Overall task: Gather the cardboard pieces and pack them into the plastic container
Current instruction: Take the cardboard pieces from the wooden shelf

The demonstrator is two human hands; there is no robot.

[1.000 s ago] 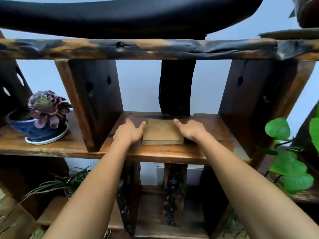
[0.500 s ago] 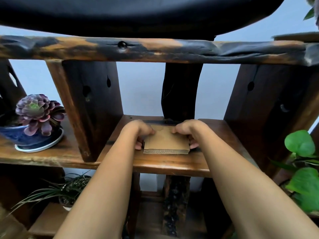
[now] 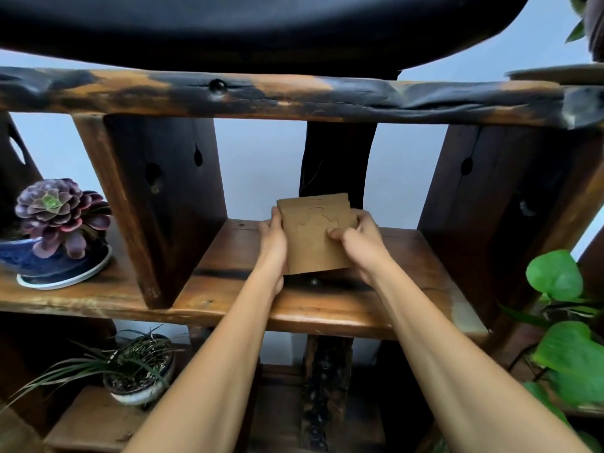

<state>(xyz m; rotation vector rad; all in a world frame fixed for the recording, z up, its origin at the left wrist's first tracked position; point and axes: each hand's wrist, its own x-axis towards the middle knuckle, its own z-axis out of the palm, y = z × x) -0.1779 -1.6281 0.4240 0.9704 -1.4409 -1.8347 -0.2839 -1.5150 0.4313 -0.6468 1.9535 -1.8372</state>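
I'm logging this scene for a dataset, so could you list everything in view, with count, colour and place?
cardboard pieces: a stack, exact count unclear, brown, tilted up off the middle shelf between both hands
wooden shelf unit: one, dark and amber brown, fills the view
succulent: one, purple with a green heart, left compartment
blue pot: one, on a white-rimmed saucer, under the succulent
grassy plant: one, green, in a pale bowl, lower left shelf
leafy plant: one, bright green, right edge
plastic container: none in view
left hand: one, gripping the stack's left edge
right hand: one, gripping its right edge
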